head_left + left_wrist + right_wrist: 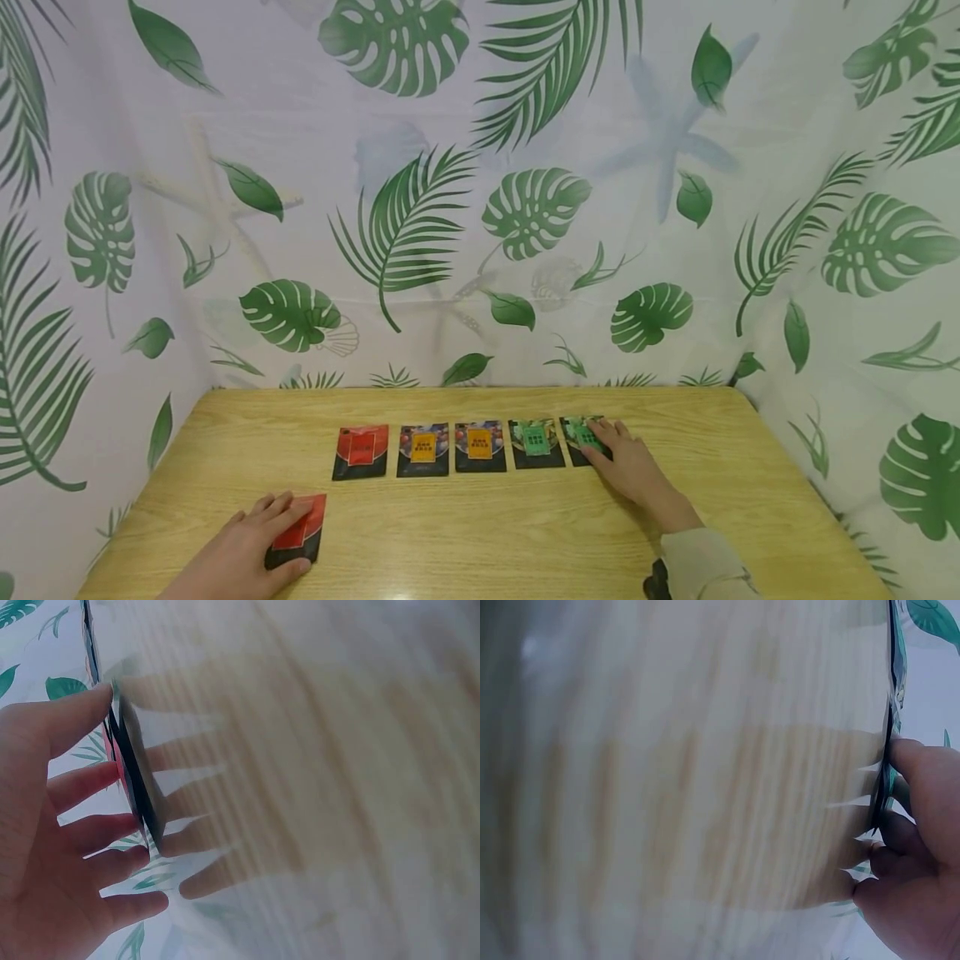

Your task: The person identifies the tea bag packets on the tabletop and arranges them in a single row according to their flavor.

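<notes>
My left hand point(251, 537) lies over a red and black flat packet point(303, 533) at the front left, fingers spread across it and thumb at its near edge. In the left wrist view that packet point(136, 787) shows edge-on, held close to the tabletop between thumb and fingers. My right hand point(633, 471) holds the rightmost green and black packet point(577, 435), thumb and fingers on its edges. The right wrist view shows this packet point(883, 780) edge-on at the table, with bent fingers around it. Its right side is hidden by the hand.
In the row left of the right hand lie a green packet point(537, 443), two packets with yellow labels, point(480, 446) and a red packet point(361, 452). They lie on a glossy wooden table point(450, 533). A leaf-patterned cloth point(450, 208) encloses the table's back and sides.
</notes>
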Demonstrator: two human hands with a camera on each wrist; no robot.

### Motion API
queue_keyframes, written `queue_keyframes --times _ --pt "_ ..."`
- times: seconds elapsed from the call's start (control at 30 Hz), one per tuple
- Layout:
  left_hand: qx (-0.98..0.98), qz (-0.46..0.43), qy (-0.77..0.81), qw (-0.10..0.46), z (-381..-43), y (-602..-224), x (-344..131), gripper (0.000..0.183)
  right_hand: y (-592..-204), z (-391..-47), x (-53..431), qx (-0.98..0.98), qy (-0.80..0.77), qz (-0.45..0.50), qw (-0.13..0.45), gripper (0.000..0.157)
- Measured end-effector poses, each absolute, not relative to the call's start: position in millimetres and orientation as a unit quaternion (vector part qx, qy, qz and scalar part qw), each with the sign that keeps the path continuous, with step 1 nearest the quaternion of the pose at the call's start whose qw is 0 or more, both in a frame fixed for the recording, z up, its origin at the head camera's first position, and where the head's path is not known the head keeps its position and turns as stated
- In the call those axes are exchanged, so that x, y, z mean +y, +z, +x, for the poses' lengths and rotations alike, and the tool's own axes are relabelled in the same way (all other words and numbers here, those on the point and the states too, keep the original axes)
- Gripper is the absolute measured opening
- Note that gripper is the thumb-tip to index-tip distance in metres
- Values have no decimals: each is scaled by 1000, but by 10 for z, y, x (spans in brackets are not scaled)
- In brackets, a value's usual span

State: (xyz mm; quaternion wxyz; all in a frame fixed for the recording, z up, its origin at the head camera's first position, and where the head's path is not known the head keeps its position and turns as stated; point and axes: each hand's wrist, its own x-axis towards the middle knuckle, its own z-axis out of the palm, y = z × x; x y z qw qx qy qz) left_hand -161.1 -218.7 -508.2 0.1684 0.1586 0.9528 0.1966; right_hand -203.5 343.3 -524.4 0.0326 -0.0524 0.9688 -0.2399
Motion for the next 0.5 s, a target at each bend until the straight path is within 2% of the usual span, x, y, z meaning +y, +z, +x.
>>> queue_keyframes --times 0.5 --pt "954 202 190 113 -1727 -5092 -2245 76 -5238 -2042 3435 970 -234 -55 36 65"
